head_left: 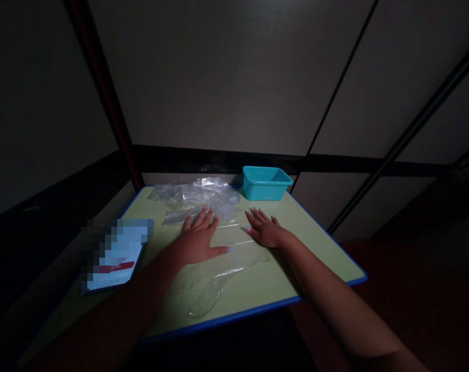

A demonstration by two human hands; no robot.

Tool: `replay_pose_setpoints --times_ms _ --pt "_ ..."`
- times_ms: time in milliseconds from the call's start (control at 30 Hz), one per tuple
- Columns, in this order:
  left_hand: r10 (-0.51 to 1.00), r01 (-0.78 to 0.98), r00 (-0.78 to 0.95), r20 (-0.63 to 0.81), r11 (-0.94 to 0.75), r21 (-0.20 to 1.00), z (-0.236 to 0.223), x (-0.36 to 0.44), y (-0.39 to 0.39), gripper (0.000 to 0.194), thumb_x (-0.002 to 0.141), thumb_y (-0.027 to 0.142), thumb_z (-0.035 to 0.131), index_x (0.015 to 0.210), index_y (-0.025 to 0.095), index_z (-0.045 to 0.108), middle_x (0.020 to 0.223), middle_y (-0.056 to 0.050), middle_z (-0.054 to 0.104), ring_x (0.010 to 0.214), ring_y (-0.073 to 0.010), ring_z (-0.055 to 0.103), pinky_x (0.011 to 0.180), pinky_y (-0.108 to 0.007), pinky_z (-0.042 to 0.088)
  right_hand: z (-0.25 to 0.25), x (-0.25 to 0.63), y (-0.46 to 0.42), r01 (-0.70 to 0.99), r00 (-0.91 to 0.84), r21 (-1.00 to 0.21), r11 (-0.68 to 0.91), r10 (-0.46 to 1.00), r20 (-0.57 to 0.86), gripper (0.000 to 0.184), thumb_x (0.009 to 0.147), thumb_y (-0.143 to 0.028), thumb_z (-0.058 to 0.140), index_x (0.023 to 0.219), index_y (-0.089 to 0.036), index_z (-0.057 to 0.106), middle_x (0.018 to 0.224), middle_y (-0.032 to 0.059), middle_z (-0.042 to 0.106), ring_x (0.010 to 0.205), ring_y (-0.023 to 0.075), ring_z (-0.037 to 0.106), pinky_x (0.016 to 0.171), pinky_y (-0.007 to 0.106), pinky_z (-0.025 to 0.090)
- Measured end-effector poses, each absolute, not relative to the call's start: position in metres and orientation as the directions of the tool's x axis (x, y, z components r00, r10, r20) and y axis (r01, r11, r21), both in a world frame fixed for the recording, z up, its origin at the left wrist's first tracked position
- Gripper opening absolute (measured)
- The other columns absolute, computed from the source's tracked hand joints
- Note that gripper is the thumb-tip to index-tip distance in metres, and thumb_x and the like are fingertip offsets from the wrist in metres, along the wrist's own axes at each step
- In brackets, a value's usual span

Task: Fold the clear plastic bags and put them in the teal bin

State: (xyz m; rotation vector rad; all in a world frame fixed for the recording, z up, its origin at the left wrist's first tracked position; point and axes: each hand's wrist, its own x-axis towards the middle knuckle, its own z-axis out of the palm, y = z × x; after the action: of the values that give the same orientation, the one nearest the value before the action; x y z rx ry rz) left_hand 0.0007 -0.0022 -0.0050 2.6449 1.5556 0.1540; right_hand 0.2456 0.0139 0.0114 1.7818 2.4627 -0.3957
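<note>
- The room is dim, with dark-seamed wall panels behind a pale green, blue-edged tabletop.
- At the far left of the tabletop lies a flat, light blue item with a red band, beside the left forearm; its upper part is blurred out, so what it is cannot be told.
- Toward the back, left of centre, sits crumpled clear plastic, just beyond the left fingertips.
- The left hand is palm down, its grip wide open: fingers spread and pointing away, thumb out to the right, nothing pinched.
- Thin clear film lies flat under and between the hands and reaches toward the near edge. Its nearer part slants from the near left up toward the right hand; its far end is too faint to trace. The left hand is nearer its middle and rests on it.
- The right hand is also flat and open, at the film's right side, fingers angled inward; whether every fingertip touches the film cannot be told.
- At the back right stands a turquoise basin, upright, beyond the right hand.
</note>
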Motion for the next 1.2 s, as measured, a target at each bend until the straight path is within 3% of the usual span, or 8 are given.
replay_pose_setpoints --times_ms 100,233,367,633,833,1100,1200 --pt "0.852 0.847 0.517 0.085 -0.524 0.093 -0.001 0.003 -0.006 0.094 0.072 0.077 0.032 0.143 0.016 0.017 0.15 -0.011 -0.001 0.137 -0.0308 -0.007 0.106 -0.056 -0.001 0.013 0.245 0.013 0.916 -0.367 -0.233 0.326 0.916 -0.161 0.071 0.088 -0.058 0.022 0.145 -0.022 0.0 0.15 0.0075 -0.009 0.137 0.0231 -0.007 0.103 0.058 0.008" --pt "0.792 0.788 0.611 0.003 -0.608 0.098 -0.003 0.008 -0.014 0.102 0.069 0.079 0.032 0.144 0.014 0.011 0.15 -0.011 -0.001 0.138 -0.0297 -0.001 0.107 -0.054 0.002 0.016 0.244 0.011 0.857 -0.485 -0.297 0.422 0.855 -0.185 0.073 0.086 -0.059 0.031 0.145 -0.023 0.007 0.151 0.0072 0.001 0.138 0.0245 -0.001 0.104 0.058 0.007" --pt "0.764 0.764 0.644 -0.043 -0.638 0.097 -0.006 0.013 -0.019 0.109 0.065 0.081 0.035 0.144 0.012 0.006 0.15 -0.011 -0.001 0.138 -0.0289 0.002 0.108 -0.052 0.001 0.018 0.244 0.01 0.851 -0.503 -0.29 0.439 0.839 -0.208 0.076 0.084 -0.062 0.031 0.145 -0.024 0.007 0.151 0.0067 0.005 0.137 0.0269 0.003 0.102 0.062 0.006" --pt "0.814 0.813 0.576 0.074 -0.58 0.054 -0.003 0.015 -0.021 0.095 0.076 0.071 0.033 0.144 0.011 0.006 0.15 -0.011 0.001 0.138 -0.0278 0.002 0.108 -0.053 0.004 0.014 0.244 0.011 0.884 -0.415 -0.298 0.362 0.899 -0.14 0.066 0.09 -0.055 0.024 0.144 -0.027 0.0 0.151 0.0038 -0.001 0.138 0.0232 -0.001 0.103 0.059 0.008" --pt "0.84 0.836 0.542 -0.021 -0.536 0.114 -0.011 0.017 -0.022 0.09 0.077 0.071 0.03 0.144 0.013 0.012 0.15 -0.011 0.006 0.138 -0.0269 0.008 0.107 -0.054 0.01 0.011 0.241 0.011 0.905 -0.396 -0.246 0.348 0.899 -0.185 0.064 0.089 -0.055 0.023 0.144 -0.027 0.006 0.15 0.0034 -0.001 0.138 0.0237 -0.002 0.102 0.062 0.005" --pt "0.831 0.814 0.541 0.13 -0.556 0.167 0.001 0.016 -0.023 0.082 0.081 0.067 0.029 0.144 0.017 0.011 0.15 -0.009 0.008 0.138 -0.0236 0.006 0.109 -0.05 0.007 0.002 0.246 0.016 0.898 -0.412 -0.235 0.371 0.897 -0.16 0.065 0.088 -0.057 0.019 0.144 -0.026 0.006 0.15 0.0036 0.0 0.137 0.0258 -0.001 0.102 0.063 0.009" --pt "0.817 0.794 0.573 0.055 -0.571 0.207 0.001 0.014 -0.024 0.083 0.08 0.07 0.027 0.144 0.018 0.012 0.15 -0.011 0.006 0.138 -0.0252 0.004 0.108 -0.053 0.005 -0.004 0.25 0.02 0.898 -0.419 -0.213 0.386 0.897 -0.143 0.064 0.088 -0.056 0.018 0.144 -0.027 0.006 0.15 0.0035 0.001 0.137 0.0268 -0.001 0.101 0.064 0.011"
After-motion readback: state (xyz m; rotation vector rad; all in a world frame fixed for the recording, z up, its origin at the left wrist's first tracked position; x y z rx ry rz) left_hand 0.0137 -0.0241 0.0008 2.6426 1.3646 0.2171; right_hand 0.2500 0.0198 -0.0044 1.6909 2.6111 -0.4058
